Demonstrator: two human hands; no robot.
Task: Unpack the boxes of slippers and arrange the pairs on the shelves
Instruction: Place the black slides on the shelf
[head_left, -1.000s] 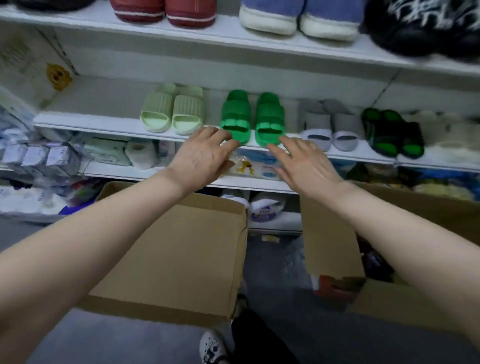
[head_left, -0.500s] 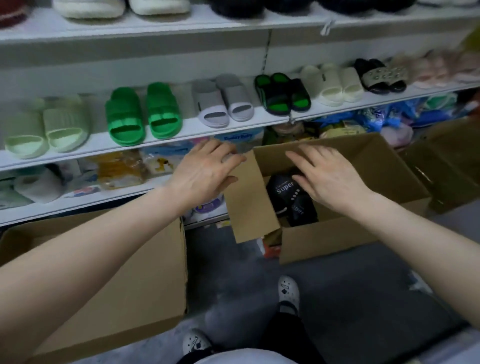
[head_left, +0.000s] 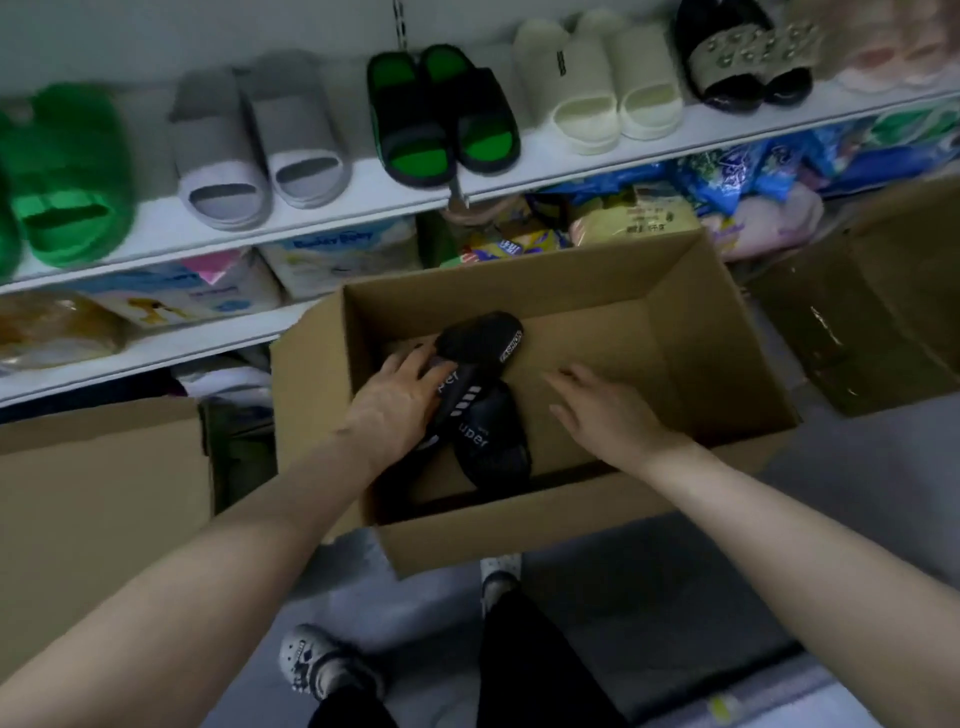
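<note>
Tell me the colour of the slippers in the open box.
The slippers are black with white stripes and lettering, seen in head view.

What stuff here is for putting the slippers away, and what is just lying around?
For the job: box, black slippers in it, left hand touching them, shelf, grey pair.
Just lying about: packets below the shelf, blue bags beside them.
</note>
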